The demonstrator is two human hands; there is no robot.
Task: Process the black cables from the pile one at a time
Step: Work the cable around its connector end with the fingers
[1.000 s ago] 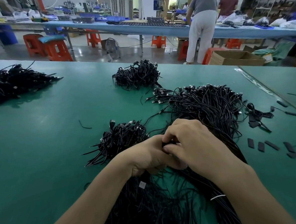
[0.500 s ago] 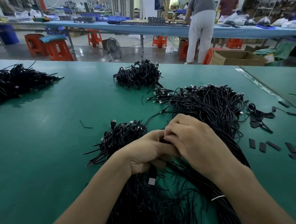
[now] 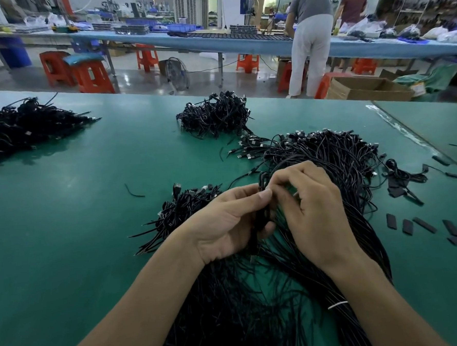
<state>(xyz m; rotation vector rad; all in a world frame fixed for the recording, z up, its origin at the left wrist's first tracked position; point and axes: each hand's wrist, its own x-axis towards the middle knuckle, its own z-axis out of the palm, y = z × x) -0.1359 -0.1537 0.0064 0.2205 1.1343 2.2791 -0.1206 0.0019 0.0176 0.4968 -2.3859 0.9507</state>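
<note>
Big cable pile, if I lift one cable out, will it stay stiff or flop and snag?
Likely floppy: the cable held in the left hand and right hand bends and droops. Probably snags, since strands in the big cable pile cross and tangle.

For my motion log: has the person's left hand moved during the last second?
Yes. The left hand rose slightly against the near heap of thin black cables and turned, so its palm shows.

We count four heaps of black cables: far-left heap (image 3: 24,129), far-centre heap (image 3: 216,117), big right heap (image 3: 336,161), small near-left heap (image 3: 181,210). Two hands, left hand (image 3: 225,224) and right hand (image 3: 312,207), one cable (image 3: 261,180) between them. Two far people: grey-shirted person (image 3: 310,4), maroon-shirted person (image 3: 354,2). One floor fan (image 3: 177,74).
</note>
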